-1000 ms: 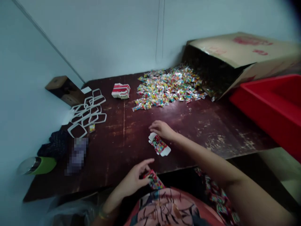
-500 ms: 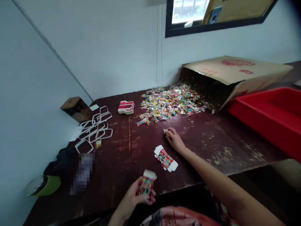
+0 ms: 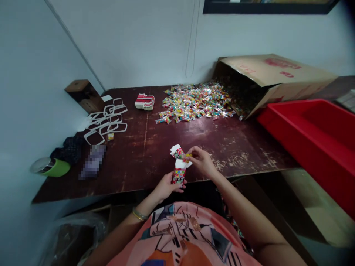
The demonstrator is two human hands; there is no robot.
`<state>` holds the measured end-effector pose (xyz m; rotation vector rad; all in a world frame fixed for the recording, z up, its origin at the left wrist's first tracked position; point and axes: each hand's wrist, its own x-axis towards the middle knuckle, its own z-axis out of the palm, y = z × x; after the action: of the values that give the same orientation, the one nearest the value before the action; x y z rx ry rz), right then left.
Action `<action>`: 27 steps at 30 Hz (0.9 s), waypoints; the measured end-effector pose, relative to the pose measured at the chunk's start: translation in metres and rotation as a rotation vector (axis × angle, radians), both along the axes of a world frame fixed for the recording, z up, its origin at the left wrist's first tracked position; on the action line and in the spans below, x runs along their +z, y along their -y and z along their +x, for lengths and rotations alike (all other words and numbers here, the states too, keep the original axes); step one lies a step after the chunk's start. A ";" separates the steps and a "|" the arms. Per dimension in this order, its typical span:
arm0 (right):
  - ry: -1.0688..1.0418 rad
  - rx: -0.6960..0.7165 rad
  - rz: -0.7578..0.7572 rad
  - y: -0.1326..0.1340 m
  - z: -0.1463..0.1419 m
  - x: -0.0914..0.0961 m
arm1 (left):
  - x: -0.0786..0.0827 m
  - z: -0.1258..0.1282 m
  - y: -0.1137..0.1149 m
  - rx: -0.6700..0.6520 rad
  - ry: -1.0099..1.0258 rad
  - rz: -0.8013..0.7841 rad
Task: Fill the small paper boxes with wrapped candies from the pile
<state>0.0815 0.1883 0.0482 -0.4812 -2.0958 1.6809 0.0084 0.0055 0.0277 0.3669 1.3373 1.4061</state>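
Note:
My left hand [image 3: 169,186] is wrapped round a small colourful carton [image 3: 179,175] whose white flaps stand open at the top. Pinched in the fingers of my right hand [image 3: 200,159] is a small wrapped candy [image 3: 189,156], yellowish and partly hidden, just above the carton's open end. Behind the held carton a second flat carton [image 3: 177,150] lies on the table, partly covered from view. Farther back spreads a large heap of wrapped candies [image 3: 198,101] in shiny clear wrappers.
A cardboard box [image 3: 277,74] lies on its side behind the heap, beside a red tray [image 3: 294,125]. Stacked flat cartons [image 3: 144,102] sit left of the heap. White frame-shaped loops [image 3: 94,137], a wooden box [image 3: 84,96] and a green cup [image 3: 57,168] are at the left.
My right hand has come back from the table near the heap to the carton's mouth, bringing the candy. The left hand still holds the carton. The view has tilted downward.

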 end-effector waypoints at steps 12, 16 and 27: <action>-0.123 0.006 -0.007 0.003 0.016 0.020 | 0.010 0.007 0.000 0.011 -0.009 -0.092; -0.146 0.013 0.046 0.004 0.023 0.034 | 0.015 0.010 0.003 -0.016 -0.017 -0.109; -0.041 0.125 -0.365 0.047 0.020 0.000 | 0.024 0.008 0.018 0.006 -0.079 0.001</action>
<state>0.1015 0.1418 0.0483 -0.4250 -1.8263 2.1411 0.0166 -0.0122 0.0520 0.4231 1.4024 1.4103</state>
